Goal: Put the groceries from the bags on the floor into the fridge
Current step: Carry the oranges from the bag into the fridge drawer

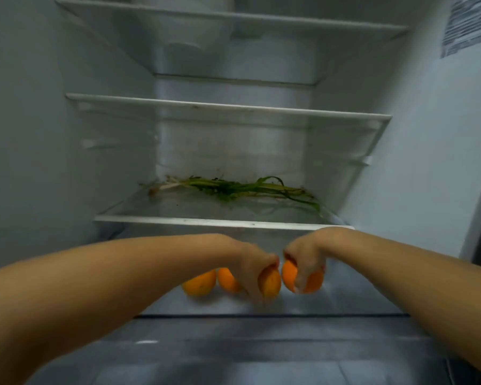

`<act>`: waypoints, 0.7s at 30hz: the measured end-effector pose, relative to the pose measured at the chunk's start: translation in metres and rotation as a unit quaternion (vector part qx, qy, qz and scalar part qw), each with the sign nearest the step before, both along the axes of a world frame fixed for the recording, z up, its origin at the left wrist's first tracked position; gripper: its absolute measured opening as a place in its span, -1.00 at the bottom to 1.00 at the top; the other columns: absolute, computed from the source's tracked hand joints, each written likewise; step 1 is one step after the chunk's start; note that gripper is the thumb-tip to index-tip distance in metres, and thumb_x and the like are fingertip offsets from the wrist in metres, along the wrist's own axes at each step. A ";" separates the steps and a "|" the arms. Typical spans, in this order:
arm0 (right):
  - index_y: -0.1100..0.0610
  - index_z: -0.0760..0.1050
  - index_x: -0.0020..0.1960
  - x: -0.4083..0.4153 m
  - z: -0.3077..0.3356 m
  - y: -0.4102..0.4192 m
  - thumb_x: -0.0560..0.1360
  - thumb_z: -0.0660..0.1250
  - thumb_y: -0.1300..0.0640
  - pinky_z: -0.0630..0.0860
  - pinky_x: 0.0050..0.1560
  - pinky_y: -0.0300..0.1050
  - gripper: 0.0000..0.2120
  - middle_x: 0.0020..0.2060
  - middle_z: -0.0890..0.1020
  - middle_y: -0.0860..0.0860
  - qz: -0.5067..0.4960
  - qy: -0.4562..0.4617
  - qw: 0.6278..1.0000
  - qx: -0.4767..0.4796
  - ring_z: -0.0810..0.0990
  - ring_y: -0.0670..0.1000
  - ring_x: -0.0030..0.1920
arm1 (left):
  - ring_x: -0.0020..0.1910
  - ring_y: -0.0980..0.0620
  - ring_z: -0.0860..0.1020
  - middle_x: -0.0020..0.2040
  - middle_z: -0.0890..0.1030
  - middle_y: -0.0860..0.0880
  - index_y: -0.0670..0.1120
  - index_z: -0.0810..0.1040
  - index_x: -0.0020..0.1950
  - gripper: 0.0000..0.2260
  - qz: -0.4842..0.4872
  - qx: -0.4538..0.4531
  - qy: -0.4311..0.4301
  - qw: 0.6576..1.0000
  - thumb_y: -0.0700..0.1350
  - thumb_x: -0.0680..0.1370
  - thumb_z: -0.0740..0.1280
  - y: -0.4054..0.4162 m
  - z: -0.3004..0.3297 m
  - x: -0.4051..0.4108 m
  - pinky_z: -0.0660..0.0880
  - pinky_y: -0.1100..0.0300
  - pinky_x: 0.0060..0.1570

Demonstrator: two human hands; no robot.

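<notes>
I am seeing both hands curling over oranges at lower centre of the fridge: left hand gripping one orange, right hand gripping another orange, fingers partly hiding each. Two more oranges are sitting behind the left wrist, partly cut off; blurred greens are lying on the shelf above.

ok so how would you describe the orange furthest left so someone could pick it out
Start at the open fridge and drop below the shelf with the green stalks to the lowest shelf. Four oranges sit in a row there. The one you want, the leftmost orange, lies free at the row's end, while the left hand and right hand each grip another.
</notes>
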State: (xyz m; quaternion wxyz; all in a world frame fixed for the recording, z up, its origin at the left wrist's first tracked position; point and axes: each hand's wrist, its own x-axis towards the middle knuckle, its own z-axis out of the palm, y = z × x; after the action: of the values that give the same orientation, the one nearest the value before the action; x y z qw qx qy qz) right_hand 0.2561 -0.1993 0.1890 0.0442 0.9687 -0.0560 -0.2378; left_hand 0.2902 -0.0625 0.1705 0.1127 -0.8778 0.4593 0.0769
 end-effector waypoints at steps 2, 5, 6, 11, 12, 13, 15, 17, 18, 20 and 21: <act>0.17 0.33 0.36 0.010 -0.008 -0.003 0.36 0.51 -0.02 0.61 0.02 0.04 -0.32 0.29 0.44 0.11 0.005 0.005 1.000 -0.026 0.53 0.20 0.19 | 0.23 -0.15 0.46 0.28 0.47 -0.10 0.00 0.27 0.37 -0.37 -0.014 0.006 -0.019 1.000 0.12 0.40 0.45 -0.008 -0.014 0.012 0.38 0.00 0.16; 0.13 0.27 0.37 0.013 -0.026 -0.007 0.35 0.50 -0.09 0.60 0.00 0.01 -0.27 0.31 0.40 0.12 0.012 0.014 0.999 -0.039 0.54 0.21 0.18 | 0.30 -0.15 0.40 0.33 0.40 -0.11 -0.01 0.23 0.40 -0.34 -0.016 0.004 -0.016 1.000 0.14 0.42 0.42 -0.009 -0.039 0.023 0.25 -0.13 0.35; 0.12 0.26 0.36 0.013 -0.030 -0.009 0.35 0.50 -0.10 0.60 0.00 0.01 -0.27 0.30 0.39 0.12 0.014 0.016 0.999 -0.034 0.54 0.21 0.17 | 0.32 -0.14 0.39 0.33 0.39 -0.11 -0.01 0.22 0.41 -0.35 -0.009 -0.006 -0.001 1.000 0.14 0.42 0.42 -0.008 -0.045 0.023 0.20 -0.16 0.38; 0.07 0.24 0.35 0.010 -0.037 -0.008 0.33 0.50 -0.14 0.58 0.10 0.06 -0.26 0.31 0.36 0.11 0.007 0.009 1.000 -0.027 0.50 0.21 0.20 | 0.38 -0.13 0.35 0.40 0.33 -0.11 -0.01 0.13 0.46 -0.31 0.010 -0.021 0.018 1.000 0.16 0.46 0.37 -0.002 -0.048 0.022 0.06 -0.20 0.44; 0.06 0.22 0.37 0.009 -0.036 -0.007 0.34 0.50 -0.12 0.59 0.09 0.07 -0.26 0.34 0.34 0.12 -0.008 0.018 1.000 -0.012 0.49 0.22 0.22 | 0.38 -0.13 0.35 0.41 0.32 -0.11 -0.01 0.12 0.47 -0.30 0.010 -0.020 0.019 1.000 0.15 0.46 0.37 -0.002 -0.048 0.021 0.04 -0.20 0.45; 0.06 0.20 0.40 0.009 -0.035 -0.006 0.35 0.50 -0.10 0.58 0.10 0.08 -0.24 0.37 0.31 0.11 -0.026 0.028 0.999 0.009 0.45 0.24 0.26 | 0.39 -0.13 0.34 0.41 0.31 -0.11 0.00 0.10 0.48 -0.29 0.009 -0.020 0.019 1.000 0.15 0.46 0.37 -0.001 -0.047 0.019 0.04 -0.20 0.45; 0.04 0.14 0.46 0.006 -0.029 -0.005 0.38 0.48 -0.07 0.54 0.18 0.14 -0.21 0.44 0.22 0.11 -0.064 0.039 0.995 0.060 0.35 0.26 0.36 | 0.40 -0.14 0.32 0.42 0.29 -0.11 0.00 0.06 0.51 -0.26 0.013 -0.014 0.023 1.000 0.15 0.47 0.37 0.000 -0.041 0.016 0.09 -0.16 0.44; 0.02 0.09 0.51 0.002 -0.020 -0.004 0.42 0.44 -0.06 0.47 0.24 0.20 -0.21 0.48 0.17 0.11 -0.089 0.042 0.991 0.086 0.26 0.24 0.43 | 0.41 -0.16 0.30 0.44 0.26 -0.13 -0.03 0.03 0.53 -0.24 0.024 -0.006 0.034 0.999 0.14 0.48 0.37 0.000 -0.031 0.016 0.23 -0.10 0.40; 0.03 0.09 0.51 -0.001 -0.015 -0.004 0.44 0.42 -0.07 0.45 0.25 0.22 -0.22 0.48 0.18 0.11 -0.092 0.039 0.991 0.085 0.25 0.22 0.44 | 0.40 -0.18 0.31 0.44 0.26 -0.15 -0.05 0.06 0.53 -0.25 0.027 0.003 0.036 0.999 0.13 0.49 0.37 0.002 -0.024 0.014 0.29 -0.07 0.37; 0.06 0.13 0.50 -0.009 -0.004 -0.003 0.48 0.38 -0.07 0.44 0.27 0.21 -0.29 0.45 0.26 0.12 -0.097 0.028 0.991 0.088 0.31 0.17 0.42 | 0.38 -0.19 0.33 0.44 0.27 -0.17 -0.08 0.14 0.51 -0.33 0.041 0.022 0.029 0.998 0.11 0.51 0.34 0.005 -0.006 0.008 0.33 0.00 0.31; 0.09 0.18 0.49 -0.014 0.002 -0.002 0.50 0.36 -0.05 0.44 0.27 0.20 -0.34 0.42 0.32 0.13 -0.099 0.016 0.990 0.097 0.35 0.15 0.39 | 0.38 -0.17 0.34 0.45 0.28 -0.16 -0.09 0.17 0.51 -0.37 0.058 0.028 0.028 0.998 0.10 0.53 0.31 0.009 0.005 0.002 0.33 0.03 0.29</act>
State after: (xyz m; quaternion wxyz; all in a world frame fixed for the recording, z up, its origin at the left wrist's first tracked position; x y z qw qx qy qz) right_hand 0.2425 -0.2011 0.1908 -0.0732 0.9543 -0.1272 -0.2603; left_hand 0.2920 -0.0538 0.1759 0.1197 -0.8968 0.4083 0.1210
